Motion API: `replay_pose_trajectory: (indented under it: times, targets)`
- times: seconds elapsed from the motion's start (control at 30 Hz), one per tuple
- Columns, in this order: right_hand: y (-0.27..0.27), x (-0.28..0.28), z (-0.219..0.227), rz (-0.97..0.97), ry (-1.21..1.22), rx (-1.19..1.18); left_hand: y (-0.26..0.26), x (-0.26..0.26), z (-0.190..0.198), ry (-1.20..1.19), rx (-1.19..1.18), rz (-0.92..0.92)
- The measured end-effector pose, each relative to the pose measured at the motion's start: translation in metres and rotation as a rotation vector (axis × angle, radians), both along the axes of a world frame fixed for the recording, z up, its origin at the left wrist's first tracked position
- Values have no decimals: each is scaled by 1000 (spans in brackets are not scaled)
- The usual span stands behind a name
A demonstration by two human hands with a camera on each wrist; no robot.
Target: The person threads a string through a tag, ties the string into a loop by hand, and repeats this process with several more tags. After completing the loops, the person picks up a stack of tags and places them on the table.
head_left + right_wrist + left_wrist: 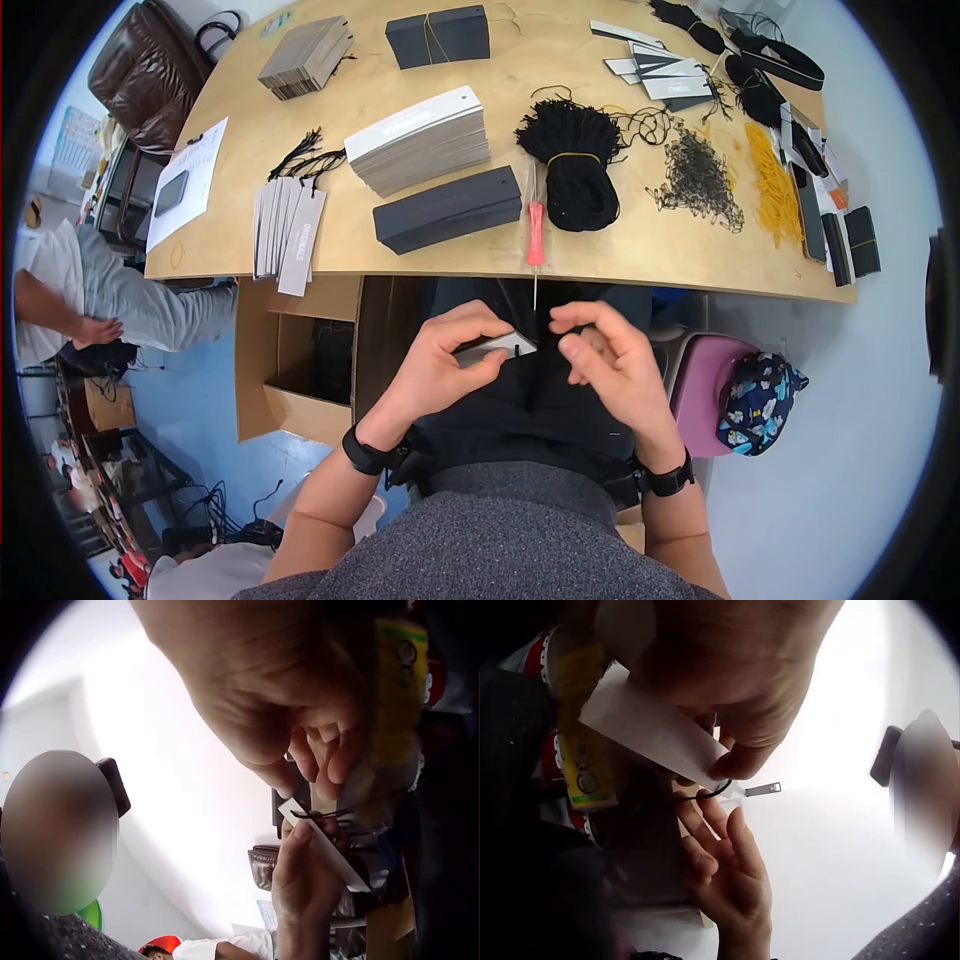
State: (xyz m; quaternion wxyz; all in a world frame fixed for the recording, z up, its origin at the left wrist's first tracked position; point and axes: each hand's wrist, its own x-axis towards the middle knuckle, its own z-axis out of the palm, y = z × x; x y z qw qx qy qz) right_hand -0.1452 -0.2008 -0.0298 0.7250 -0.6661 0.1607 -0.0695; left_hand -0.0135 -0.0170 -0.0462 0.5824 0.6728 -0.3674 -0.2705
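Over the lap, my left hand (pixel 445 352) pinches a pale hang tag (pixel 490 350) near its end between thumb and fingers. In the right wrist view, a black cord (pixel 349 813) passes through the end of this tag and trails away to the right. My right hand (pixel 612 362) is just beside the tag's end, its fingers loosely bent and apart from the thumb. Its fingertips come close to the cord in the left wrist view, with nothing pinched between them. Finished-looking tags with black cords (pixel 290 225) lie fanned at the table's near left.
On the wooden table (pixel 350 245) stand grey and black tag stacks (pixel 450 208), a black cord bundle (pixel 570 165), safety pins (pixel 700 175) and yellow bands (pixel 770 185). A red-handled tool (pixel 536 235) juts past the front edge. An open cardboard box (pixel 300 410) sits below left.
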Motion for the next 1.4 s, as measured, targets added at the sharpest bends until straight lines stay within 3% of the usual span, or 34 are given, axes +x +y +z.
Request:
replay_pose_trajectory:
  times: [0.13, 0.4, 0.53, 0.6, 0.63, 0.7, 0.73, 0.8, 0.87, 0.93, 0.97, 1.0, 1.07, 1.17, 1.4]
  targets:
    - [-8, 10, 16, 12, -37, -117, -2, 6, 11, -114, 0, -32]
    - [-8, 16, 15, 36, -17, -163, -1, 8, 15, -70, -8, -87]
    - [-8, 18, 9, 174, -6, -282, 0, 7, 14, -58, 23, -138]
    - [-7, 19, 8, 172, 133, 46, 1, 7, 16, -26, 49, -138]
    - [-8, 19, 5, 176, 132, 47, 2, 7, 18, 5, 76, -136]
    - [-14, 14, -1, 255, 142, 595, 4, 9, 18, 16, 85, -146]
    - [-16, 11, -1, 256, 144, 596, 5, 9, 18, 28, 91, -159]
    - [-20, 6, 2, 314, 126, 902, 7, 10, 18, 143, 59, -149]
    - [-21, 4, 6, 338, 162, 871, 9, 10, 19, 261, 28, -139]
    - [-22, 5, 12, 435, 331, 362, 9, 8, 23, 534, 15, -130]
    - [-18, 7, 11, 421, 334, 47, 9, 8, 23, 534, 15, -132]
    - [-15, 6, 7, 420, 334, 46, 8, 8, 22, 553, 45, -135]
    - [-8, 5, -1, 294, 126, -257, 7, 7, 21, 573, 76, -137]
    - [0, 8, 12, 234, 134, -374, 7, 5, 18, 586, 93, -90]
    - [21, 8, -9, 140, 65, -279, 7, 2, 22, 469, 73, -19]
